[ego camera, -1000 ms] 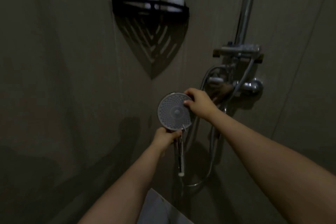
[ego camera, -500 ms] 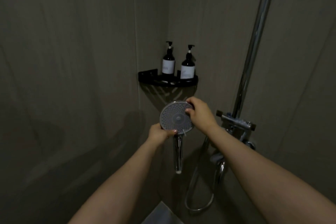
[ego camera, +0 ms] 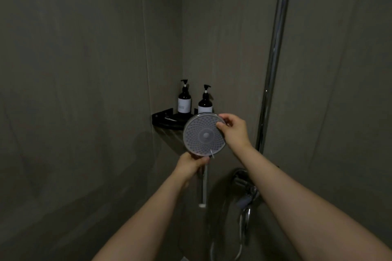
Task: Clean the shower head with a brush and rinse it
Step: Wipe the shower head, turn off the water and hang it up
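The round shower head point(ego camera: 204, 134) faces me with its dotted spray plate, held up in front of the corner of the shower. My left hand point(ego camera: 191, 165) is closed around its neck just under the plate, and the chrome handle point(ego camera: 203, 186) hangs straight down below that hand. My right hand point(ego camera: 233, 130) pinches the plate's upper right rim between thumb and fingers. A thin pale piece point(ego camera: 212, 153) sticks out at the plate's lower edge; I cannot tell what it is. No brush is in view.
A black corner shelf point(ego camera: 162, 116) behind the shower head carries two dark pump bottles point(ego camera: 184, 99) point(ego camera: 205, 101). A chrome riser pipe point(ego camera: 273, 59) runs up the right wall. The mixer valve point(ego camera: 246, 188) and a hose loop point(ego camera: 241, 235) sit lower right.
The shower head has risen to the level of the corner shelf and my view has tilted up with it. Both hands keep the same hold.
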Action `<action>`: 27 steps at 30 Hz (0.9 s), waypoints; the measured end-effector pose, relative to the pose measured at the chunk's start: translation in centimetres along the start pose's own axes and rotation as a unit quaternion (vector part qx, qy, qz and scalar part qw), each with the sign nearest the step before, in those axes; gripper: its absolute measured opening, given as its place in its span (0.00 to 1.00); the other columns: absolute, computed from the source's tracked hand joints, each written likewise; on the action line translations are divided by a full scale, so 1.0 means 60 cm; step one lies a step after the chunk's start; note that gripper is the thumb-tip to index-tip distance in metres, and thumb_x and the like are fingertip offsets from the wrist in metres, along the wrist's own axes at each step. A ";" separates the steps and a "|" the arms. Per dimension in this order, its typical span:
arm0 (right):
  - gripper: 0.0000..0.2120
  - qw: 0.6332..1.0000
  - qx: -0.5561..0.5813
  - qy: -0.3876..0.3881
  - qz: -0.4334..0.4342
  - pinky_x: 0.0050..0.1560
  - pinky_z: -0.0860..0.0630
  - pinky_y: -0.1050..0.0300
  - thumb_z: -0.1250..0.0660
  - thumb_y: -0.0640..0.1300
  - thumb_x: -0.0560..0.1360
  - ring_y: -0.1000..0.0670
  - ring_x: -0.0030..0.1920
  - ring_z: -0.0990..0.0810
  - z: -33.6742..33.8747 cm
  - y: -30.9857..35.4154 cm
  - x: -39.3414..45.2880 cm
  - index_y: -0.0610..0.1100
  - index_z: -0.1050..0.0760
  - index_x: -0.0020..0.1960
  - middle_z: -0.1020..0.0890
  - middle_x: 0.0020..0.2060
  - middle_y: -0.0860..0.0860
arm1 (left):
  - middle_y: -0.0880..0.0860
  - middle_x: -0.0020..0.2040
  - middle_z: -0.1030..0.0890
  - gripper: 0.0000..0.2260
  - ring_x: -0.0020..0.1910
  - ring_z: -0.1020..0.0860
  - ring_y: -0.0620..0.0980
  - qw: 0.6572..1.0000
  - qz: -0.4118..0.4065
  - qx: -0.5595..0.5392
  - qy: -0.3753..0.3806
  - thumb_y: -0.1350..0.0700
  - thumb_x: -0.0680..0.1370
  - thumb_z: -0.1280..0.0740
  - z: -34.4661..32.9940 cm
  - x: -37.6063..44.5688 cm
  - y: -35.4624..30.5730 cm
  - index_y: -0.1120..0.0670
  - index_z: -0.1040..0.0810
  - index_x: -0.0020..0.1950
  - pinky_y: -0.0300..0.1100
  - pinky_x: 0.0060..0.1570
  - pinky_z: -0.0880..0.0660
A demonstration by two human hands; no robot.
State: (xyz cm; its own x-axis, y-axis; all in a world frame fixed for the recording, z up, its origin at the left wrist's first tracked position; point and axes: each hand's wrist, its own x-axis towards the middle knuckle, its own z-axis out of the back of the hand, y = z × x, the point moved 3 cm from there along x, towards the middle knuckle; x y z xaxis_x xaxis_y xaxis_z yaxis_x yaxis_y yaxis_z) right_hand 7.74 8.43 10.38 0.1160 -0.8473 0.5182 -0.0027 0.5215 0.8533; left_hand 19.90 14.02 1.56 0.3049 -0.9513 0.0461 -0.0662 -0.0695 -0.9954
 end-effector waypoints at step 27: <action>0.10 0.871 -0.018 0.024 -0.491 0.42 0.28 0.56 0.38 0.31 0.74 0.51 0.40 0.24 0.276 -0.441 -0.022 0.45 0.28 0.45 0.22 0.38 0.49 | 0.54 0.40 0.23 0.09 0.42 0.24 0.49 0.986 0.035 -0.078 0.140 0.67 0.78 0.41 -0.227 0.158 0.067 0.58 0.25 0.43 0.43 0.49 0.27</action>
State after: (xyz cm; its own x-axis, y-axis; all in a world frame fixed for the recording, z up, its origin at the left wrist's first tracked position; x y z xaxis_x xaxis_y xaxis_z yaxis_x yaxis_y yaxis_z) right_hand -8.81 -5.93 -11.93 0.0854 -0.8815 -0.4643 0.1518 -0.4491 0.8805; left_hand 9.59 0.62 -0.84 0.0207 -0.9996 0.0216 -0.2288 -0.0258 -0.9731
